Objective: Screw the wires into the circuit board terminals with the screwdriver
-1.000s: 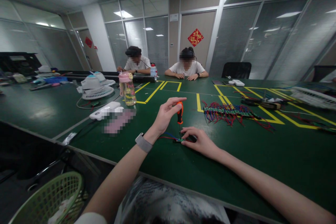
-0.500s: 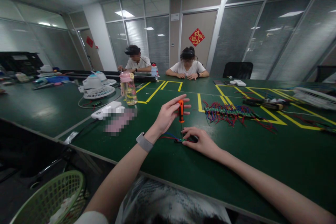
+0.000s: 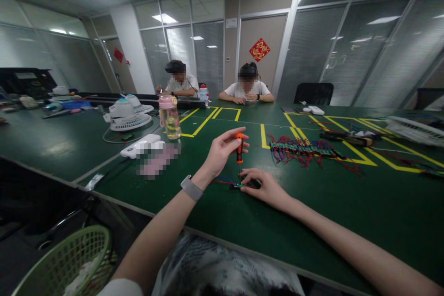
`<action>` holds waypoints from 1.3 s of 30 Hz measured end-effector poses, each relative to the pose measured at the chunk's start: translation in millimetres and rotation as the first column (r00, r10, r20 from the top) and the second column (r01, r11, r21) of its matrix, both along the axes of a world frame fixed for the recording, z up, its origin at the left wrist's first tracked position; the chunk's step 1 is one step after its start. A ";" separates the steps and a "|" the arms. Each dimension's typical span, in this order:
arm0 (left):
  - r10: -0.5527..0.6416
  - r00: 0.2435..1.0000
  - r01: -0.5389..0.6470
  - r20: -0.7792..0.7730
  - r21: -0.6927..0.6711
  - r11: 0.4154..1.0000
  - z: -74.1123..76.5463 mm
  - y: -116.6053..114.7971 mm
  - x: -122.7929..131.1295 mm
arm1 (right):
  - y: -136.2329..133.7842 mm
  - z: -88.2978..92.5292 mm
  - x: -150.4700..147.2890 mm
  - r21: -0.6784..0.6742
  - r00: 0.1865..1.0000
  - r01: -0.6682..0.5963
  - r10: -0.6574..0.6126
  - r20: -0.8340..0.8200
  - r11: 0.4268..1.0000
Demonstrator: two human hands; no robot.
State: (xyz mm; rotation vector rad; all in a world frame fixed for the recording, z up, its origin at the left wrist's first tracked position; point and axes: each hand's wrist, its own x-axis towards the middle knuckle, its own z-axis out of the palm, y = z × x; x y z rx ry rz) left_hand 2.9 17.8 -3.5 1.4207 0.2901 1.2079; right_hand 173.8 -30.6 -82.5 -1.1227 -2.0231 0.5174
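An orange and black screwdriver (image 3: 239,149) stands upright over the green table. My left hand (image 3: 222,149) is closed round its handle, with the thumb against the upper part. The thin shaft points down at a small green circuit board (image 3: 237,186) with red and blue wires running off to the left. My right hand (image 3: 264,187) rests on the table and pinches the board's right end, one finger close to the shaft. Whether that finger touches the shaft, I cannot tell. The tip's exact contact point is too small to make out.
Several wired circuit boards (image 3: 305,148) lie in a row to the right. A pink-lidded bottle (image 3: 170,118), a white power strip (image 3: 142,144) and white fans (image 3: 130,118) stand left. A green basket (image 3: 65,259) is below the table edge. Two people sit opposite.
My left fingers have shifted slightly around the screwdriver handle, and the thumb sits differently. My right hand and the circuit board stay put. Across the table, a person's hand has lifted.
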 end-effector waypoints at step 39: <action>0.058 0.998 -0.057 -0.012 0.053 0.997 -0.7 3.9 -2.7 | 0.0 0.5 0.1 -0.002 1.000 -0.001 0.001 0.011 1.000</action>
